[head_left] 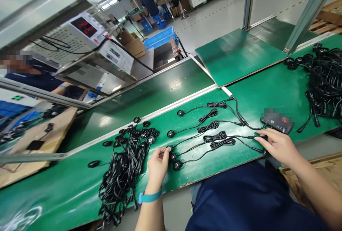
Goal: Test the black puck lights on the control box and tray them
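My left hand (159,161), wearing a teal wristband, pinches a small round black part at the end of a cable, beside other round ends (177,165). My right hand (274,144) has thumb and forefinger closed on a black cable connector near the table's front edge. Between the hands lie several bundled black cables (215,137), running from round ends on the left to connectors on the right. A black device with a red display (278,121) rests just beyond my right hand.
A heap of black cables (123,167) lies left of my left hand, another (327,77) at the far right. A raised green board (240,56) and metal posts (249,1) stand behind. A person (34,72) sits across at the left.
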Available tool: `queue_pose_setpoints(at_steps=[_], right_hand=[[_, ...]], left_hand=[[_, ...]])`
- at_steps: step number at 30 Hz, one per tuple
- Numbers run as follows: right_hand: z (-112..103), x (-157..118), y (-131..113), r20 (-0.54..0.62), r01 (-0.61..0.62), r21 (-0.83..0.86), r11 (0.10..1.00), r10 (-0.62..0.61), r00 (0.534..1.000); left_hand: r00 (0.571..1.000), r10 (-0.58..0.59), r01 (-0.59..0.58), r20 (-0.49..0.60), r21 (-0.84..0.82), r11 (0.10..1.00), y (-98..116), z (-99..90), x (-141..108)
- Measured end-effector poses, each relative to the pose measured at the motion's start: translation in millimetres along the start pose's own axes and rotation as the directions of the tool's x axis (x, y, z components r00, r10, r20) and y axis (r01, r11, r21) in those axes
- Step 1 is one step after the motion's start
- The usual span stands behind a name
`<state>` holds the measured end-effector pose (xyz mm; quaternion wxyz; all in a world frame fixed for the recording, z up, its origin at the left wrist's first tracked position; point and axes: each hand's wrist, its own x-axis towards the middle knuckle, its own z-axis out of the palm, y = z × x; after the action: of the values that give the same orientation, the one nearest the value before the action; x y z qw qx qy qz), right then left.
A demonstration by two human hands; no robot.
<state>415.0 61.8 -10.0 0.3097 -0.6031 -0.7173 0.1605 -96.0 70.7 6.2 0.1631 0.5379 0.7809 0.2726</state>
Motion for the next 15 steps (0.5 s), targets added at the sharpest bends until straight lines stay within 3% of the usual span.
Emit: queue_pose_setpoints(at_steps=[4,6,7,10,12,15], right_hand=[[-0.2,0.4,-2.8,-0.015,-0.004,0.024,1.0,0.005,1.0],[-1.7,1.7,-4.2,0.012,-0.008,0.053,0.999,0.008,1.0],[-2.6,2.5,-4.5,0.03,-0.012,0.072,0.997,0.01,1.0],[-5.0,4.3,-3.6,0.053,-0.032,0.139,0.99,0.025,0.998],[-5.7,4.4,-2.0,0.058,-0.051,0.166,0.985,0.042,0.997],[-5.0,4.4,0.7,0.058,-0.048,0.179,0.983,0.038,0.998]], left_hand=[[0.999,0.041,-0.033,-0.035,0.202,0.979,6.4,-3.8,5.7],[0.981,0.166,-0.13,-0.103,0.292,0.948,21.5,-2.8,12.0],[0.952,0.266,-0.207,-0.152,0.32,0.925,34.6,0.8,13.8],[0.814,0.554,-0.512,-0.174,0.237,0.826,96.7,28.8,3.1],[0.701,0.713,-0.713,-0.01,0.014,0.701,147.8,60.8,-17.1],[0.478,0.844,-0.805,0.244,-0.263,0.532,211.6,116.0,-49.0]])
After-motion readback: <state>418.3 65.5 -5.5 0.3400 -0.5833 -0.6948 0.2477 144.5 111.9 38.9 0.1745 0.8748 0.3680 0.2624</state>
